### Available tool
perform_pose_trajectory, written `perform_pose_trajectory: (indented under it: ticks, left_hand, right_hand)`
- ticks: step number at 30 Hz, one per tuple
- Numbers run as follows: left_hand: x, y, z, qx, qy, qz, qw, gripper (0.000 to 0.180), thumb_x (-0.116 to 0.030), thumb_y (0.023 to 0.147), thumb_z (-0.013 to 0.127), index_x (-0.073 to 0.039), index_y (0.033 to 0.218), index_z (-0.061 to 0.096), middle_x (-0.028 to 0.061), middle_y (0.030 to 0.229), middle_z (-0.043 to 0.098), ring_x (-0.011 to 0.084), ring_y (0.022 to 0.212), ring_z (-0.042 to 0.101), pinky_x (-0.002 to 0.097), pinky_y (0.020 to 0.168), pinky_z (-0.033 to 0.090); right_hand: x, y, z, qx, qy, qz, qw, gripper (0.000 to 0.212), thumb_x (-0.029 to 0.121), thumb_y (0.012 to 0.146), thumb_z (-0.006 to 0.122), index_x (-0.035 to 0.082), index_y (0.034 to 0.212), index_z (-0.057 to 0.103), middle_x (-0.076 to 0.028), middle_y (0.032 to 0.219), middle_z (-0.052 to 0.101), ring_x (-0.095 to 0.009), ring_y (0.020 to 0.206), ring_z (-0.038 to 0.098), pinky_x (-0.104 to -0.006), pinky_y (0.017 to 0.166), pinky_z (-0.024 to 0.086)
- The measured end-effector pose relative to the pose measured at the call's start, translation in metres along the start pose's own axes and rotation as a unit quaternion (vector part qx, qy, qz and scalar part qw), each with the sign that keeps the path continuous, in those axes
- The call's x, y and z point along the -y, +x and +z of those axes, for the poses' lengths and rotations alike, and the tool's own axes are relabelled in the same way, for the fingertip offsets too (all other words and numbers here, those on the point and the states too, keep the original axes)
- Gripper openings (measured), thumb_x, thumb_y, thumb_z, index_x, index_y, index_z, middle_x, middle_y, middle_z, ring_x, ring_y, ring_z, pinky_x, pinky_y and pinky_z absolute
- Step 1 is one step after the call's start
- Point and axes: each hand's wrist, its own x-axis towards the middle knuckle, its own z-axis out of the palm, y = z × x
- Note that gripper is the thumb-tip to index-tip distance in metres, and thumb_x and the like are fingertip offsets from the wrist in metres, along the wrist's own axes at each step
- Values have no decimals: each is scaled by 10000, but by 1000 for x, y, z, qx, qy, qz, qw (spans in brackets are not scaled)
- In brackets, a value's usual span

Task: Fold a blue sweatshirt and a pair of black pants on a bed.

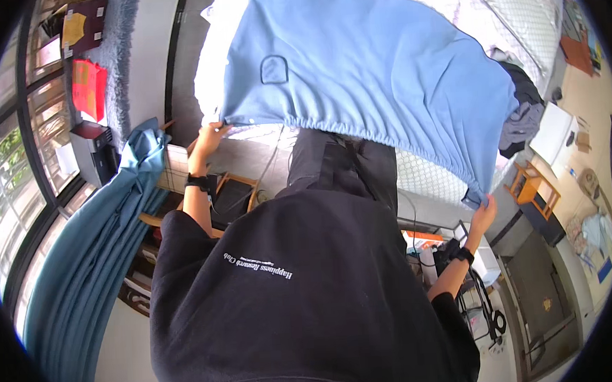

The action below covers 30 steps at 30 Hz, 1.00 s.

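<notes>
A light blue cloth point(354, 57) with a gathered elastic edge is stretched wide in front of me, over the white bed. A dark arch-shaped outline marks its left part. My left hand point(210, 136) pinches its near left corner. At the near right corner, lower in view, my right hand point(485, 214) grips the cloth beside a small dark patch. The gathered edge runs between both hands, sagging slightly and crossing in front of my dark trousers. What lies under the cloth is mostly hidden.
The white quilted mattress point(430, 179) shows below the cloth's edge. Dark and grey clothes point(524, 121) are heaped at its right. A blue curtain point(91, 257) hangs by the windows at left, near a black box-like device point(95, 152). A wooden stool point(533, 189) stands to the right.
</notes>
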Motion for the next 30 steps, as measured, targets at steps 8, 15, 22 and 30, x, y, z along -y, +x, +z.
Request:
perform_pose_trajectory:
  ticks: [8, 15, 22, 30]
  left_hand:
    - [50, -14, 25, 24, -72, -8, 997, 222, -207, 861, 651, 16, 858, 654, 48, 601, 497, 93, 587, 424, 297, 558, 381]
    - [17, -36, 15, -45, -117, -12, 992, 104, -44, 914, 556, 26, 890, 628, -85, 786, 521, 43, 767, 460, 209, 707, 397]
    - [-36, -102, 26, -120, -205, 24, 971, 150, -40, 919, 538, 34, 988, 648, -41, 805, 573, 66, 798, 509, 233, 740, 420]
    - [-86, -114, 10, -225, -204, 11, 953, 189, -133, 924, 579, 8, 800, 569, -61, 692, 431, 56, 656, 355, 242, 561, 309]
  right_hand:
    - [-28, -4, 62, 52, 102, 46, 992, 257, -44, 789, 528, -19, 1039, 578, -198, 957, 621, -334, 922, 591, -394, 833, 443]
    - [-68, 18, 120, 16, 149, 141, 979, 264, 22, 832, 590, -22, 1093, 583, -179, 1007, 608, -299, 948, 581, -378, 885, 429]
    - [-75, 101, 139, -2, 285, 164, 944, 238, 67, 878, 578, -41, 1090, 570, -155, 991, 621, -259, 892, 581, -351, 845, 442]
    - [-63, 159, 92, -61, 198, 84, 975, 192, 95, 825, 663, -13, 979, 626, -159, 913, 654, -252, 788, 591, -359, 757, 464]
